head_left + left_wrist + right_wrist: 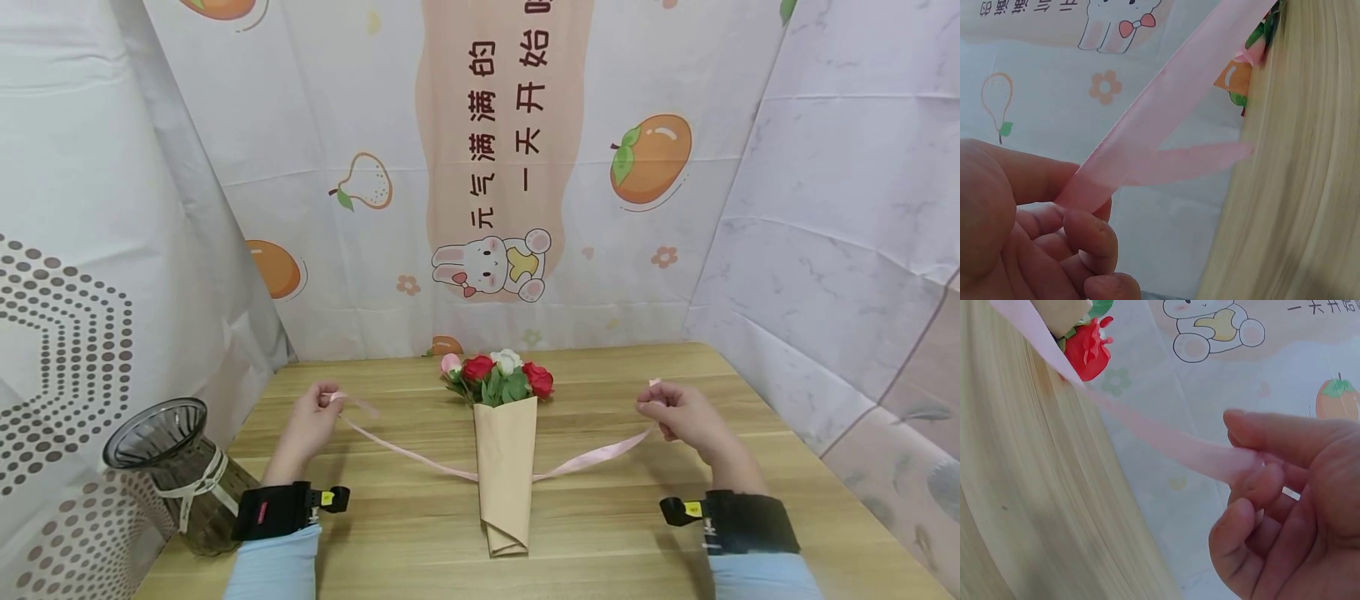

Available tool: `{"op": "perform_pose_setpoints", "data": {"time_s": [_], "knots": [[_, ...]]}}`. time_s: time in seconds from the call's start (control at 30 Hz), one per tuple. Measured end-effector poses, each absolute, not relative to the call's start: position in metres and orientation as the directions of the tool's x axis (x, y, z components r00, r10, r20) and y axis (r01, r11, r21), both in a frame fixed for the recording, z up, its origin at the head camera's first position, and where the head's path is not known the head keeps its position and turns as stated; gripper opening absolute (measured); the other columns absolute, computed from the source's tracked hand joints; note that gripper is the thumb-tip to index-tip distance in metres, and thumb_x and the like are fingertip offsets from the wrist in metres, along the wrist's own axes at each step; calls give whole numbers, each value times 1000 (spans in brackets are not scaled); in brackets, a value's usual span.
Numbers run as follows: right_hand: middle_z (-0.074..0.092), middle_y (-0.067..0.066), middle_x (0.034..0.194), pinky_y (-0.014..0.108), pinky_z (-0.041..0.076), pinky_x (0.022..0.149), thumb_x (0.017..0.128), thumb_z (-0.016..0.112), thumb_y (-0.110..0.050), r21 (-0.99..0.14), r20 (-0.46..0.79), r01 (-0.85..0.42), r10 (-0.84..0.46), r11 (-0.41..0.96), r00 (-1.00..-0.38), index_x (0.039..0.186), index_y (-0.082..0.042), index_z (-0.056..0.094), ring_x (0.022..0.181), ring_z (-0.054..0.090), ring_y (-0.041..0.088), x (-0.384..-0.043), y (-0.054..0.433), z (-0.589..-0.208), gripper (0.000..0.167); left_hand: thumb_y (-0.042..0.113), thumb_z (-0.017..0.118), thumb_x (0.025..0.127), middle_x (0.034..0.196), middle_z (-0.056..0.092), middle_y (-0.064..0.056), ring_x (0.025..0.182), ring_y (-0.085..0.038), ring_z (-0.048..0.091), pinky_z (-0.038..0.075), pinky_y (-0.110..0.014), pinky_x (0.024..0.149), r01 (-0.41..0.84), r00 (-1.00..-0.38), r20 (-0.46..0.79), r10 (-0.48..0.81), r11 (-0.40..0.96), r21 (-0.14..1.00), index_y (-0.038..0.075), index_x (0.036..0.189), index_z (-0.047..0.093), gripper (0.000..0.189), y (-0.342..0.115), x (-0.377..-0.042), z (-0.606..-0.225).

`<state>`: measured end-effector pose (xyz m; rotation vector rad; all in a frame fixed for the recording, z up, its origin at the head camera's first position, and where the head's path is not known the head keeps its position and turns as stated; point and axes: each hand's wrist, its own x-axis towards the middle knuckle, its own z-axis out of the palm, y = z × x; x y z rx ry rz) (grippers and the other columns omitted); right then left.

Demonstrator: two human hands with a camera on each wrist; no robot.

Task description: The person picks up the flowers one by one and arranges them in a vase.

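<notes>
At the near left of the table (600, 542), a gray vase (206, 529) stands. Centrally, a paper-wrapped bouquet (506, 467) lies with its flowers (495, 379) pointing away from you and a pink ribbon (1172, 94) running beneath. Your left hand (311, 421) pinches the ribbon near one end; your right hand (690, 421) pinches the other. Beyond hangs a printed curtain (322, 250).

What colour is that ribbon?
The ribbon is pale pink, clearest in the left wrist view.
</notes>
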<state>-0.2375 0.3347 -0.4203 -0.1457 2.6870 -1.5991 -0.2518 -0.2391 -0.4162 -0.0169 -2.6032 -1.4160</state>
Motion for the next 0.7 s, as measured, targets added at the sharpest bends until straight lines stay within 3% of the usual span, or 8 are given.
{"op": "perform_pose_setpoints", "data": {"time_s": [0.13,0.5,0.7], "knots": [[54,6,72,30,51,57,101,66,-14,-876,53,-71,-51,477,-997,116,11,62,60,51,14,-238,340,-423,30,11,51,106,106,56,-19,84,-22,52,43,-27,66,59,-985,140,-105,554,830,-11,137,45,38,-245,-253,-421],[60,8,80,32,57,65,104,59,-11,-884,11,-12,-5,466,-1000,117,13,62,71,58,16,-239,350,-432,27,10,43,106,127,52,-37,97,-37,58,47,-35,71,-7,-992,69,-105,589,808,-15,146,31,49,-257,-252,-431],[64,8,84,33,59,66,103,60,-10,-895,-35,45,29,445,-999,121,18,57,74,62,18,-239,356,-439,34,6,41,104,136,46,-44,114,-46,55,48,-47,85,-29,-993,52,-107,642,766,-17,145,30,49,-265,-256,-442]]}}
